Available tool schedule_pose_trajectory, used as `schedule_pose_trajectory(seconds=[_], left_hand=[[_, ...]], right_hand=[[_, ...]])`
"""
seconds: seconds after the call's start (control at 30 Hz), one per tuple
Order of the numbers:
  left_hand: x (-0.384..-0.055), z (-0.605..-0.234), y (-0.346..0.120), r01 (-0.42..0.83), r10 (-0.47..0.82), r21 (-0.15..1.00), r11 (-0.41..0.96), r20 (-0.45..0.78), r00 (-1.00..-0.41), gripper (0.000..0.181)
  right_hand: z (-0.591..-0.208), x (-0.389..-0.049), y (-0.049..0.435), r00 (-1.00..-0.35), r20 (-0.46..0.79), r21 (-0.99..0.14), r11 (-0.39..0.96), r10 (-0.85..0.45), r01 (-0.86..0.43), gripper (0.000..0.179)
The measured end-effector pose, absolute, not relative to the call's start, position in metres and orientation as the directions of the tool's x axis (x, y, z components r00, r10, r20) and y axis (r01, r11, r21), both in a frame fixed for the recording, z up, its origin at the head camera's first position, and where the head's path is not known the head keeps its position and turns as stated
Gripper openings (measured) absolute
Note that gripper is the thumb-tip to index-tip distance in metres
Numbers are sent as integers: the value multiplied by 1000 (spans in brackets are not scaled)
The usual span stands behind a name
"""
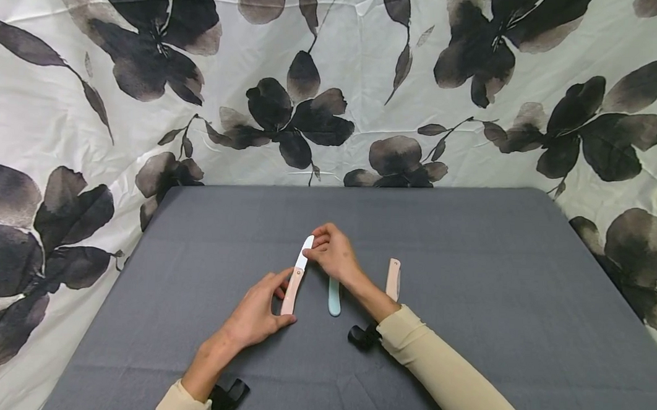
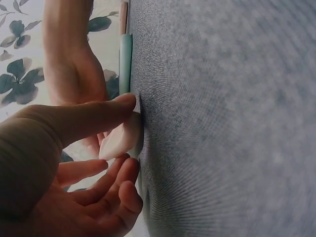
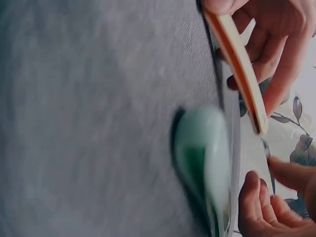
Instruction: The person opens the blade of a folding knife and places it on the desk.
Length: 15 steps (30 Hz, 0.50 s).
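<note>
The pink knife (image 1: 291, 295) is left of the middle of the bench (image 1: 471, 249), its white blade (image 1: 305, 253) pointing to the far side, nearly in line with the handle. The left grip (image 1: 253, 309) holds the handle, thumb at its near end and fingers curled toward the pivot, while the right grip (image 1: 334, 253) is narrow, pinching the blade between thumb and fingers (whether the knife is lifted or resting, the pictures do not tell). The step in hand looks like swinging the blade about its pivot, though which way is unclear. To do it well, the left grip should hold the handle firmly, with no fingertip in the side the blade folds into; the right should press on the flat faces, clear of the edge, and follow a smooth arc without twisting sideways. A stiff pivot could give suddenly, so slow, even pressure seems best. Just to the right lies the green knife (image 1: 334, 301), partly hidden by the right grip, and farther right, past the right forearm (image 1: 374, 297), a second pink knife (image 1: 393, 276); that arm would do well not to brush either.
</note>
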<state>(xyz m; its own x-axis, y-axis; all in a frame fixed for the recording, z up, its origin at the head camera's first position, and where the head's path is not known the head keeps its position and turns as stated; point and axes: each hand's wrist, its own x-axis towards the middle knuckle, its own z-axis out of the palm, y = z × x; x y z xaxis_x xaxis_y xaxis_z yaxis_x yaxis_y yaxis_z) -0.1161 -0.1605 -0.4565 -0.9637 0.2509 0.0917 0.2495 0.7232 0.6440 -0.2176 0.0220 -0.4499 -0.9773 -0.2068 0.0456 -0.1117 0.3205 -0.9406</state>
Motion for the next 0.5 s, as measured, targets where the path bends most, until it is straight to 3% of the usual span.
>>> schedule_pose_trajectory(seconds=[0.27, 0.5], left_hand=[[-114, -459, -161, 241, 242, 609, 755, 82, -967, 88], [-114, -459, -160, 199, 224, 586, 785, 31, -974, 88]], right_hand=[[-451, -219, 24, -944, 119, -759, 584, -309, -287, 39], [-449, -217, 23, -919, 79, -647, 681, -387, -342, 50]])
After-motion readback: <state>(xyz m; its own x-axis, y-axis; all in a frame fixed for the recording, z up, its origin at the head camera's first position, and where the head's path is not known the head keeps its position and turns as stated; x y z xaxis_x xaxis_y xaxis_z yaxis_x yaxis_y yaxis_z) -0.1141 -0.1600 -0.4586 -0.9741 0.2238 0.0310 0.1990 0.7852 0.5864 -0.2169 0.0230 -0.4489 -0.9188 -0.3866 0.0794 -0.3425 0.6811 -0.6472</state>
